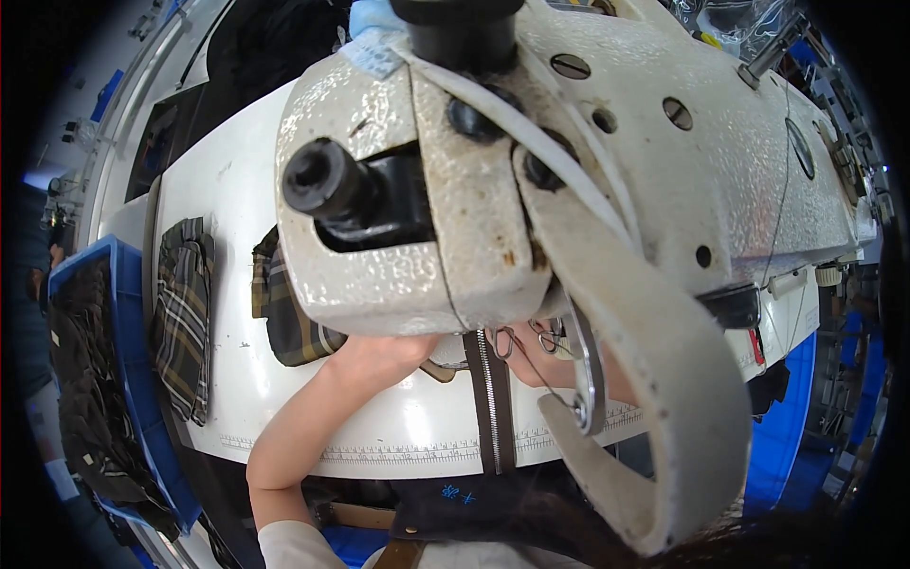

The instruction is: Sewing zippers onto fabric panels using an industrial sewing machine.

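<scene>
A white sewing machine head (493, 237) fills the upper middle and hides the spot where my hands meet the work. My left hand (403, 351) reaches in under it from the left, its fingers out of sight. To the right of the zipper, my right hand (519, 365) shows only in part behind the machine's metal guides and curved cover, and its fingers are hidden too. Between the hands runs a dark brown zipper (493, 408) with metal teeth, down over the table's front edge. A plaid fabric piece (294, 332) lies beside my left hand.
Further left on the white table (227, 379) lies a stack of plaid pieces (185, 322). A blue crate (133, 360) with dark fabric stands off the left edge. A printed ruler strip (417, 453) follows the front edge. The machine's curved cover (701, 408) juts out at the right.
</scene>
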`<state>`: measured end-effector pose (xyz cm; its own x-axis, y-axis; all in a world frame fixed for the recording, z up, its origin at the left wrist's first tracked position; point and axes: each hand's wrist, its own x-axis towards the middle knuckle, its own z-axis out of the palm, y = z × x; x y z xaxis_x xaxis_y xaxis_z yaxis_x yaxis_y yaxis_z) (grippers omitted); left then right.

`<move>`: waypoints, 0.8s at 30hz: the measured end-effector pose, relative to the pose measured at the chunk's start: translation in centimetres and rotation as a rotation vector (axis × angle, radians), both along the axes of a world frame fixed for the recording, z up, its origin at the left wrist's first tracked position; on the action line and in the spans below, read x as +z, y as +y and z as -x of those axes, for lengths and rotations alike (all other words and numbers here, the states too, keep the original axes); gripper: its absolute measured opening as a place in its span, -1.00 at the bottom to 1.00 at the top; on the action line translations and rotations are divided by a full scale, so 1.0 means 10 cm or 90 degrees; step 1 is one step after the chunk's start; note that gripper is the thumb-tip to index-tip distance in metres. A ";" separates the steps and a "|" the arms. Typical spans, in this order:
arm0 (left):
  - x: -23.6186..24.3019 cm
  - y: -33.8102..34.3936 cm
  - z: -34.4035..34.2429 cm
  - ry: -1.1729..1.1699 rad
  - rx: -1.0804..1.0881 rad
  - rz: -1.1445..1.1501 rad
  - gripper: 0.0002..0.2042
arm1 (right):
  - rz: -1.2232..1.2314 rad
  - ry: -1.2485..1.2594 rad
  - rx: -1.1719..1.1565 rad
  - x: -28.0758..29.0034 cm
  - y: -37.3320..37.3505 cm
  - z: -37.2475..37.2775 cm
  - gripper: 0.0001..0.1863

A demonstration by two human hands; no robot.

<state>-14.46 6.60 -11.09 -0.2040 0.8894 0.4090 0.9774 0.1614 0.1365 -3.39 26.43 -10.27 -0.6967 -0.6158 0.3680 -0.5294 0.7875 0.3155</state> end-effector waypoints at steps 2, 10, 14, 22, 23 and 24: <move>0.00 0.00 0.00 -0.001 0.006 0.006 -0.71 | 0.041 -0.032 0.000 -0.01 0.00 -0.01 -0.94; 0.00 0.01 -0.03 -0.004 0.027 0.025 -0.71 | 0.417 -0.111 0.060 -0.26 -0.04 0.00 -0.85; 0.00 0.01 -0.03 -0.007 0.032 0.031 -0.71 | 0.362 -0.096 0.046 -0.24 -0.06 0.01 -0.82; 0.00 0.05 0.00 -0.009 -0.009 -0.018 -0.75 | 0.237 -0.064 0.008 0.10 -0.01 -0.02 -0.73; 0.01 0.04 0.00 -0.007 -0.007 -0.017 -0.75 | 0.228 -0.059 0.007 0.15 -0.02 -0.01 -0.72; 0.02 0.03 0.01 -0.004 -0.005 -0.017 -0.75 | 0.233 -0.058 0.010 0.10 -0.03 0.01 -0.72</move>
